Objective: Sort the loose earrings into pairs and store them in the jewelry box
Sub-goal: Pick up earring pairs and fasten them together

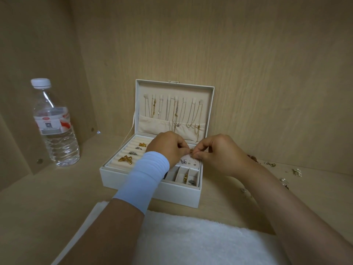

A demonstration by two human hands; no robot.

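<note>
A cream jewelry box [118, 175] stands open on the wooden shelf, its lid upright with several necklaces hanging inside. Rings and a gold bow sit in the ring rolls on the left. Small earrings lie on the stud panel [191, 162] and in the front compartments. My left hand [168, 147], with a white wrist wrap, and my right hand [217, 153] meet over the stud panel. Their fingertips pinch one tiny earring [191, 151] between them, too small to make out. Several loose earrings [297, 172] lie scattered on the shelf to the right.
A clear water bottle [54, 127] with a white cap stands at the left by the side wall. A white fluffy cloth [200, 241] covers the near edge of the shelf. Wooden walls close in the back and left.
</note>
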